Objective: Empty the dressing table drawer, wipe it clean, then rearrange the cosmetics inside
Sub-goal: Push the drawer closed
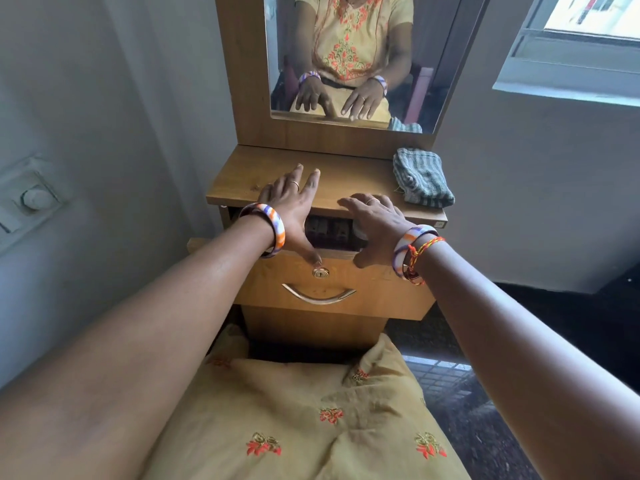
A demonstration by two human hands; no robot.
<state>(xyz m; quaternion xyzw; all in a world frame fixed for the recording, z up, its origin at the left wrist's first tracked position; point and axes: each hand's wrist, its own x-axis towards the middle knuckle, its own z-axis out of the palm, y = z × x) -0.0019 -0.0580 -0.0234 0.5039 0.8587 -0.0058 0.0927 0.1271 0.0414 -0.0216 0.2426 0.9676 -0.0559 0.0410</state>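
Both hands lie flat, fingers spread, on the counter (242, 181): left hand (292, 199), right hand (374, 216). The drawer (332, 282) stands partly open beneath them, thumbs at its front.

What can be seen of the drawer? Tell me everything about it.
The drawer sits under the tabletop, pulled partly out. Its front looks like light wood laminate, with a round brass-coloured keyhole above a curved metal handle. Dark items show dimly through the gap, too shadowed to identify. The left hand has its thumb on the front's top edge near the keyhole; the right hand also touches that edge with its thumb.
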